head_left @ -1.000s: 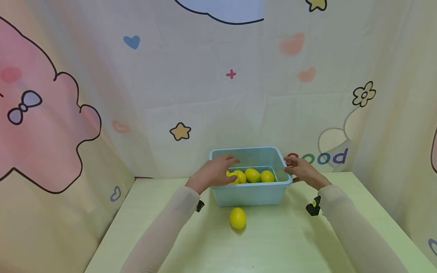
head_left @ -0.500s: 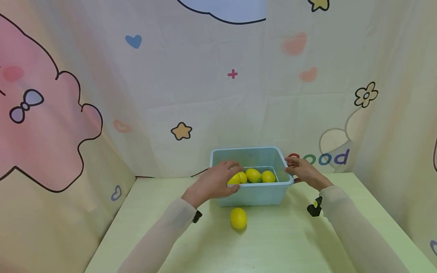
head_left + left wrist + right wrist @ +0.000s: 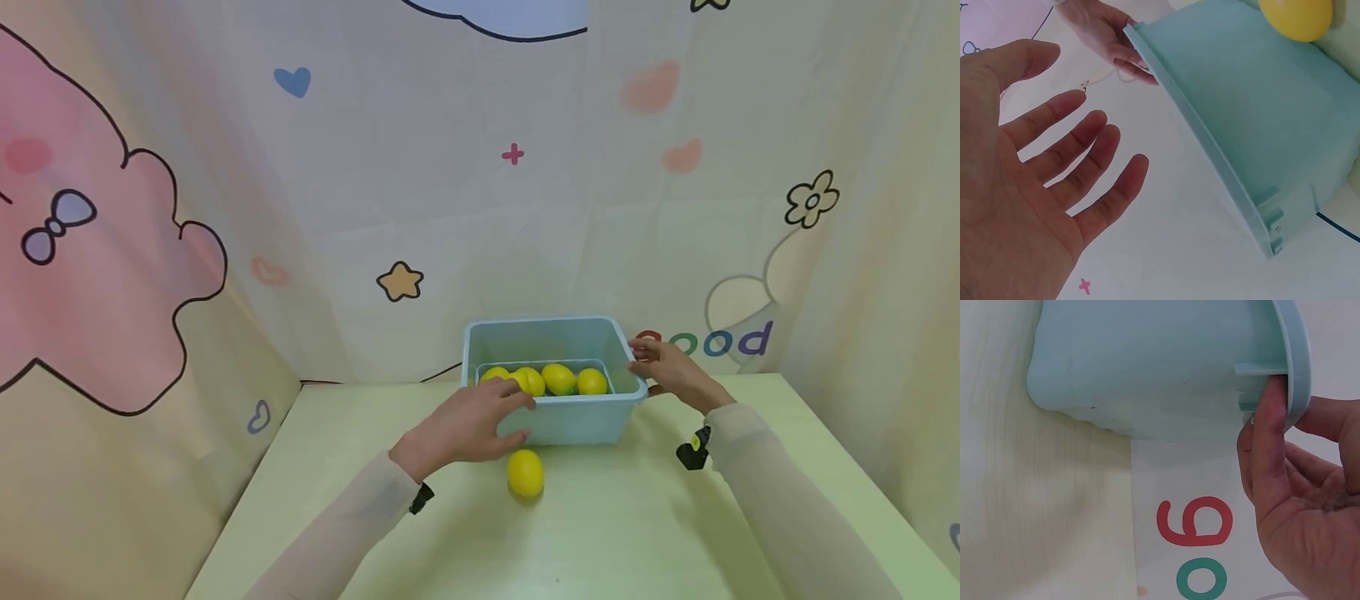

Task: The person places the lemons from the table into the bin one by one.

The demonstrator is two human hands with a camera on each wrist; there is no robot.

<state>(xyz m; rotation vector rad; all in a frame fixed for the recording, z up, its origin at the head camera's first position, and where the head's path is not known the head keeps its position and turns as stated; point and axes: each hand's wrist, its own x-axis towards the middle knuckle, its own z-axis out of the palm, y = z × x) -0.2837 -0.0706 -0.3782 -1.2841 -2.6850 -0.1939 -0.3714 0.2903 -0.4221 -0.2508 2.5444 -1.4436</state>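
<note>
A light blue plastic bin (image 3: 577,422) stands on the table against the back cloth, with several yellow lemons (image 3: 558,379) inside. One loose lemon (image 3: 526,474) lies on the table just in front of it. My left hand (image 3: 467,421) hovers near the bin's front left, above and left of the loose lemon. In the left wrist view its fingers (image 3: 1130,178) are spread, relaxed, and hold nothing. At the bin's right end my right hand (image 3: 675,372) holds the rim. The right wrist view shows fingers (image 3: 1270,437) tucked under the rim (image 3: 1297,356), with the thumb side beyond it.
The pale table (image 3: 630,533) runs up to a printed cloth (image 3: 450,208) at the back, and cloth also hangs along both sides. A dark wrist strap piece (image 3: 693,450) hangs by the right sleeve.
My left hand has drawn back from over the bin's front left, toward me and down, uncovering more lemons. The right hand stays at the rim. The loose lemon has not moved.
</note>
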